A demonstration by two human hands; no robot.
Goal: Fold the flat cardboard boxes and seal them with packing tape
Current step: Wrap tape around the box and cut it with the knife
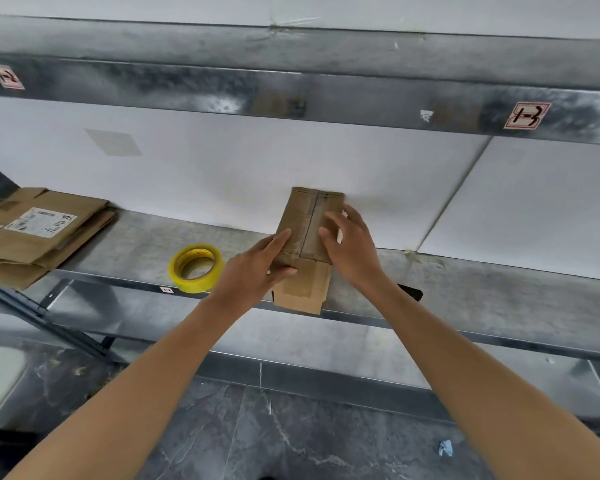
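Observation:
A small folded cardboard box (pixel 307 216) stands on the metal shelf (pixel 136 247), its top flaps closed along a middle seam covered with tape. My left hand (pixel 257 268) lies on the box's left side, fingers straight along the top and thumb against the near left corner. On the right side of the top rests my right hand (pixel 352 247), fingers extended and pressing the flap. The box's near end hangs slightly over the shelf's front edge. A roll of yellow packing tape (pixel 195 268) lies flat on the shelf left of the box.
A stack of flat cardboard boxes (pixel 35 233) with a white label lies at the shelf's far left. A white wall panel (pixel 222 174) backs the shelf. An upper shelf beam (pixel 291 95) with number stickers runs overhead. A small dark object (pixel 411 292) sits at the shelf edge by my right wrist.

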